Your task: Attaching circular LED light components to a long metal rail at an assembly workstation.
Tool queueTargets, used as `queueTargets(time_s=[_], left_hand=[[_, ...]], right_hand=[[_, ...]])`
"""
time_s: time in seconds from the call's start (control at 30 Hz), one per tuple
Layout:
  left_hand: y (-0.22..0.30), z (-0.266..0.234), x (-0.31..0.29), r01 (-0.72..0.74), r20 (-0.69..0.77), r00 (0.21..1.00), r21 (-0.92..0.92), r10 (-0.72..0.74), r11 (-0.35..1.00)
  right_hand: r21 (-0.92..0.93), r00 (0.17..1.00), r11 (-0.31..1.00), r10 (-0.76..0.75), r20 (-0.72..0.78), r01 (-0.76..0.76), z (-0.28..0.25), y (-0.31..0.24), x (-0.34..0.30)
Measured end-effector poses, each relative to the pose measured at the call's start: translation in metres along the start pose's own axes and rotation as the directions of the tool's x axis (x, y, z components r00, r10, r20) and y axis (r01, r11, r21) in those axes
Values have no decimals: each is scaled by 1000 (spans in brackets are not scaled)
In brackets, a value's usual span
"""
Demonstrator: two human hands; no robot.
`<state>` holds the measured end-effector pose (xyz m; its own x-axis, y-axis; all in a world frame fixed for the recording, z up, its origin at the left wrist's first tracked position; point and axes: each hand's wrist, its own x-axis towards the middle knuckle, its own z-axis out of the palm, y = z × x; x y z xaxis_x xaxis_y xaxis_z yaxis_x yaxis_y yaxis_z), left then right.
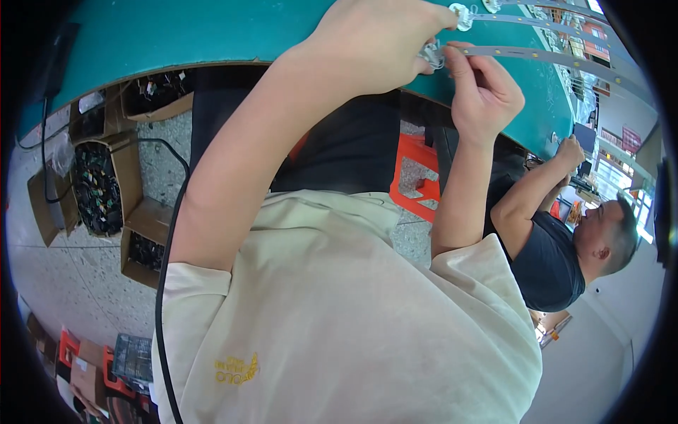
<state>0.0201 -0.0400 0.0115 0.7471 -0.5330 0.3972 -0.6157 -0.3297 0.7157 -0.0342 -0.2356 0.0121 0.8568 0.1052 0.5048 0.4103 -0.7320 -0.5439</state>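
Observation:
A white LED strip [537,54] dotted with small yellowish LEDs runs from my hands toward the upper right. At its near end is a small bundle of thin, clear-white wire [432,55]. My left hand [378,46] is closed around this bundle, thumb below and fingers above. My right hand [487,92] pinches the strip's end beside the bundle between thumb and forefinger, its other fingers curled. Just beyond my left fingertips, a second wire bundle [463,17] sits at the end of another LED strip [526,21]. The exact grip on the wires is partly hidden.
The green table [176,35] spans the top. Cardboard boxes of dark parts [99,187] stand on the floor at left. A black cable [161,304] hangs past my left arm. Orange stool [415,173] is under the table; a co-worker [544,247] sits at right.

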Motion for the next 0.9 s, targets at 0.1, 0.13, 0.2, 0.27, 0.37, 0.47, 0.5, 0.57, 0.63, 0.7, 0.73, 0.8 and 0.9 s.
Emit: queueTargets(time_s=[0.1, 0.13, 0.2, 0.27, 0.37, 0.47, 0.5, 0.57, 0.63, 0.7, 0.73, 0.8, 0.9], left_hand=[[-2, -1, 3, -9, 56, 998, 15, 8, 1000], [-1, -2, 4, -1, 51, 999, -12, 2, 1000], [-1, -2, 4, 14, 47, 999, -44, -12, 999], [-1, -3, 5, 21, 68, 998, -53, -18, 998], [0, -2, 3, 19, 55, 998, -62, -16, 998], [-5, -4, 4, -19, 55, 998, -102, 25, 995], [-4, -4, 4, -20, 54, 998, -98, 25, 995], [-3, -5, 3, 24, 45, 999, -111, -19, 993], [-4, -6, 4, 22, 51, 999, -101, -17, 995], [-3, -7, 5, 18, 56, 998, -86, -13, 996], [-2, -7, 5, 25, 40, 999, -100, -21, 995], [-2, -5, 2, 20, 19, 1000, -98, -19, 995], [-7, 4, -2, -25, -43, 999, 31, 26, 999]], right_hand=[[-10, 1000, 1000, -22, -19, 21, 1, 0, 1], [-8, 1000, 1000, -15, -10, 15, 0, -1, 2], [-31, 999, 999, -34, -2, 34, 1, 0, 2], [5, 998, 998, -61, -34, 61, 7, 1, 0], [20, 996, 997, -78, -51, 79, 7, 0, -1], [6, 996, 997, -73, -49, 73, 8, 0, -1], [11, 995, 997, -78, -67, 78, 9, 0, -1], [37, 993, 996, -84, -78, 87, 11, 1, -2], [62, 991, 993, -91, -93, 97, 12, 1, -1], [42, 994, 995, -83, -69, 86, 12, 0, 1], [45, 993, 994, -91, -81, 95, 12, -1, 1], [80, 995, 995, -59, -81, 66, 12, -2, 3], [16, 995, 998, -61, -73, 63, 8, -5, 4]])
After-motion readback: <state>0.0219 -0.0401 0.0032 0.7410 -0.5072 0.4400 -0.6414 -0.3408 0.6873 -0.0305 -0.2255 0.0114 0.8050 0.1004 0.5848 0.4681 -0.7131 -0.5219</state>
